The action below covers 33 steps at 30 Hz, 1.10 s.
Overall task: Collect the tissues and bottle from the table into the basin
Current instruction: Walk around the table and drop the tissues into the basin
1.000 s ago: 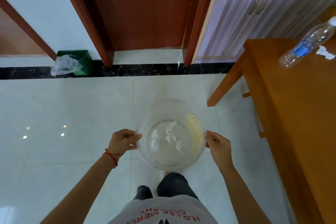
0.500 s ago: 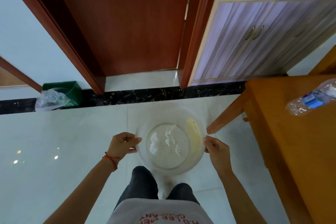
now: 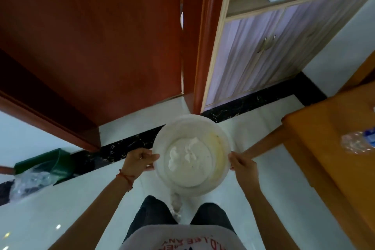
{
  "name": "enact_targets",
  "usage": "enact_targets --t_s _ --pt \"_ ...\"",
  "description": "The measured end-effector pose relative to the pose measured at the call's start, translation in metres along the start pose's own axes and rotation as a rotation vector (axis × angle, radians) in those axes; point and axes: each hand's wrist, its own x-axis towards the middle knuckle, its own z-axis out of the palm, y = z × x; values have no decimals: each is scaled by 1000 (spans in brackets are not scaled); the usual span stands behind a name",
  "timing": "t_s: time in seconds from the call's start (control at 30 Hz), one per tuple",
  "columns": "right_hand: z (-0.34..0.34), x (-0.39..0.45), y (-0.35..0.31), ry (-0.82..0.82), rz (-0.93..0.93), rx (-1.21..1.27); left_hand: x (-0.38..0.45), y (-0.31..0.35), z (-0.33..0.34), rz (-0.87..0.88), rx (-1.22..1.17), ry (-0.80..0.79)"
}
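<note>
looking down through the head view, the only one i have, i see both hands carrying the basin (image 3: 220,128) out over the floor (image 3: 60,199), in front of the legs. the left hand (image 3: 138,161) pinches the rim on its side with curled fingers, and the right hand (image 3: 241,165) grips the opposite rim the same way.

what worries me is the hold itself. each hand has only the thin edge, so if one side dips the basin could tilt and shed what is inside. the bottle (image 3: 359,142) is another risk: it lies on its side on the table (image 3: 316,128), close to the right border of the picture, and a round bottle like that could roll if i bump the tabletop while reaching for it. freeing a hand to take it would leave the basin on a single grip, unless i set it down first.

the basin is round, pale and see-through, with a yellowish smear on its inner wall. a few crumpled white tissues (image 3: 187,151) lie loose on its bottom. the bottle is clear, crinkled plastic with a blue label, partly cut off by the frame edge. i cannot tell whether more tissues remain on the table.
</note>
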Motion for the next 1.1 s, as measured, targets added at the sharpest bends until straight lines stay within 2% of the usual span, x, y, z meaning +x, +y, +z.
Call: enact_targets --t_s 0.23,0.63,0.8,1.1 --pt "2 52 -24 152 46 14 69 60 29 -11 24 -100" --pt "-45 167 -56 271 84 62 179 150 134 27 184 -228" --pt "-64 196 -65 344 111 95 217 182 177 36 257 -314" --pt "-80 229 -67 568 195 142 284 231 260 42 438 -544"
